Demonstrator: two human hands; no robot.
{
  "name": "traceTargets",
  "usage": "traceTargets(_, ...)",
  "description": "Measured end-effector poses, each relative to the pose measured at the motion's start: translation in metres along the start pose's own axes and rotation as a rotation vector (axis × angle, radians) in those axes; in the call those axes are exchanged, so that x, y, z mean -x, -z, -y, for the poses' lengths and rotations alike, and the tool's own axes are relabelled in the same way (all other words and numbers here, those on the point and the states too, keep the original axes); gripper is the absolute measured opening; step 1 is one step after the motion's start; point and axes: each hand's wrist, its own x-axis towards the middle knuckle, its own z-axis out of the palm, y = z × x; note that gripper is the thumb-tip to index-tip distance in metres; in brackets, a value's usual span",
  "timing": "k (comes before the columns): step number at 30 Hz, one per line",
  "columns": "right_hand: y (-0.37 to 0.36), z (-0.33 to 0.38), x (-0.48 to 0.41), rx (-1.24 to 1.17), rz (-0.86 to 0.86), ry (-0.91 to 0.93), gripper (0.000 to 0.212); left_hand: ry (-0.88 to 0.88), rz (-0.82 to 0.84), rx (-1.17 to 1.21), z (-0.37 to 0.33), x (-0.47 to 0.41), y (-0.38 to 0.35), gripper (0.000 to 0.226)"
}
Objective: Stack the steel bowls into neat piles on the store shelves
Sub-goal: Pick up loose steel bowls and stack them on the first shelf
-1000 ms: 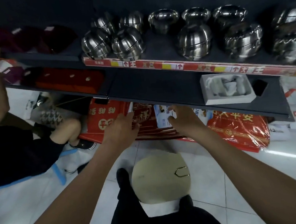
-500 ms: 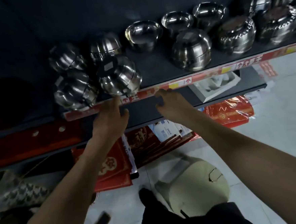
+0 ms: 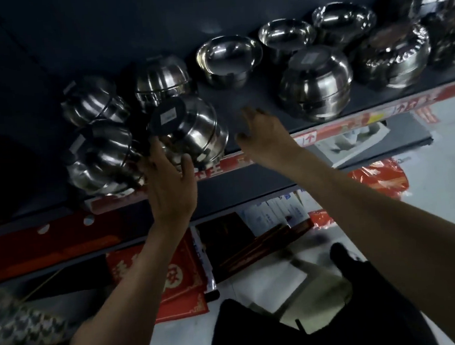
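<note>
Steel bowl pile (image 3: 194, 133) near the front edge of the shelf (image 3: 256, 95) was what the left hand (image 3: 169, 184) was on. Fingers were mostly straight and laid up against the pile's left side. The thumb stuck out apart from them just under the rim. So more of a flat touch than a clamp, nothing pinched as far as I could see.

The bowls in it were nested mouth-down. The dark base with a white label faced up and to the left in the shot. That put the pile's axis on a slant, from the rim at lower right up to the base at upper left.

Right hand (image 3: 261, 133) was over the bare patch of shelf just right of that pile. Fingers were loose and spread, holding nothing, bit blurry.

Right beside the pile on its left was a second mouth-down pile (image 3: 101, 159), with the back piles (image 3: 160, 80) behind those two. Right of the bare patch sat a bigger upside-down pile (image 3: 315, 82), label on top. Past it was a scalloped pile (image 3: 393, 53).

Along the back, the mouth-up bowls (image 3: 227, 56) stood in a row of three. A red price strip (image 3: 352, 120) ran along the shelf's front lip. One shelf down sat a white box (image 3: 350, 142), and red packets (image 3: 180, 278) lay on the floor below.
</note>
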Motion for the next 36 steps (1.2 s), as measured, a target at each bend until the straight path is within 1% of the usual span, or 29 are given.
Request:
traceTargets(3,-0.008,-0.022,-0.031,-0.001,-0.006,0.107,0.046,0.065,-0.19,0.03,-0.006,-0.002,-0.024,0.064)
traceTargets(6,-0.014,-0.043,-0.057,-0.061,0.018,0.262,0.048,0.05,-0.404,0.079,-0.008,-0.005,-0.048,0.056)
traceTargets(9,-0.018,-0.065,-0.07,-0.107,-0.041,0.406,0.046,0.062,-0.483,0.18,-0.006,-0.005,-0.063,0.05)
traceTargets(12,-0.017,-0.082,-0.072,-0.136,-0.058,0.478,0.043,0.039,-0.54,0.267,0.004,-0.002,-0.071,0.046)
traceTargets(14,-0.016,-0.092,-0.064,-0.156,-0.056,0.524,0.042,0.008,-0.521,0.259,0.013,0.004,-0.072,0.047)
traceTargets(17,-0.008,-0.098,-0.042,-0.167,-0.096,0.55,0.04,0.014,-0.427,0.187,0.014,0.019,-0.062,0.049)
traceTargets(19,-0.004,-0.099,-0.021,-0.156,-0.061,0.555,0.041,0.021,-0.368,0.118,0.008,0.039,-0.054,0.045)
traceTargets(22,0.004,-0.1,-0.003,-0.109,-0.056,0.589,0.04,-0.009,-0.303,-0.014,-0.001,0.058,-0.041,0.053)
traceTargets(26,0.002,-0.099,0.013,-0.115,-0.064,0.55,0.044,0.004,-0.254,-0.077,-0.006,0.078,-0.032,0.067)
traceTargets(30,-0.006,-0.098,0.022,-0.136,-0.018,0.535,0.043,-0.007,-0.258,-0.06,-0.003,0.081,-0.03,0.065)
traceTargets(34,-0.006,-0.086,0.02,-0.15,0.018,0.543,0.042,0.006,-0.21,-0.009,0.0,0.076,-0.026,0.064)
traceTargets(36,-0.006,-0.079,0.011,-0.157,0.023,0.542,0.044,0.003,-0.179,0.002,0.0,0.067,-0.024,0.065)
